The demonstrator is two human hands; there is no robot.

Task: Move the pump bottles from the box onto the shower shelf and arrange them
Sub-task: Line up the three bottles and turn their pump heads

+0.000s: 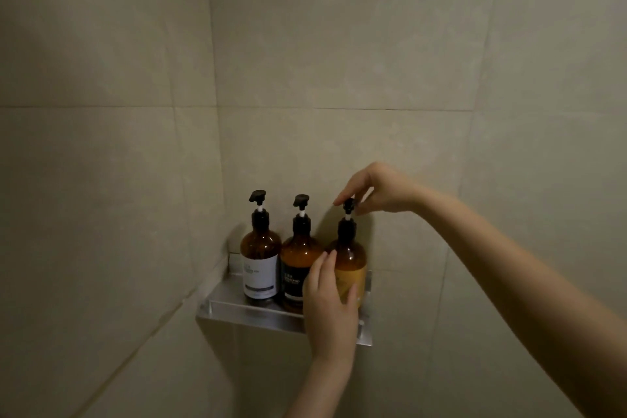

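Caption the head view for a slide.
Both hands adjust the yellow-label bottle, right hand on its pump, beside two others on the shower shelf.

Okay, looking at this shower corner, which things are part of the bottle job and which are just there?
Part of the job:
- white-label pump bottle
- dark-label pump bottle
- yellow-label pump bottle, body held by the left hand, pump head pinched by the right hand
- metal corner shelf

Just there:
- tiled walls; nothing else is in view
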